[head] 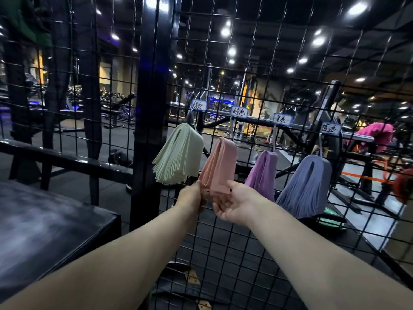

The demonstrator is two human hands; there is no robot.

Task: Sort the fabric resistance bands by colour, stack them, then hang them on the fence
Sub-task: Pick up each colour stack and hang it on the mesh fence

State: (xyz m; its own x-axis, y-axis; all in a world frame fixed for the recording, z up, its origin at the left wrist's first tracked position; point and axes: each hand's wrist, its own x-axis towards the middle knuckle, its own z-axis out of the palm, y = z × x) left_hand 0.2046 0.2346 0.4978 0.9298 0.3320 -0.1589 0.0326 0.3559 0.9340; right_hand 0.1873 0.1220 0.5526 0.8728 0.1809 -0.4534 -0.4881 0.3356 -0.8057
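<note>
Left hand (192, 196) and right hand (235, 204) pinch the pink bands (220, 163) at the bottom; tug evenly so they hang straight.

Band stacks hung in row on fence (149, 86): leftmost stack (176, 153), second stack (221, 164), third stack (263, 173), rightmost stack (306, 184). Bench (44, 231) placed near left.

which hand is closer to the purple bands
Right. The right hand holds the pink bands at their lower end, just left of the purple bands; the left hand pinches them farther left.
</note>
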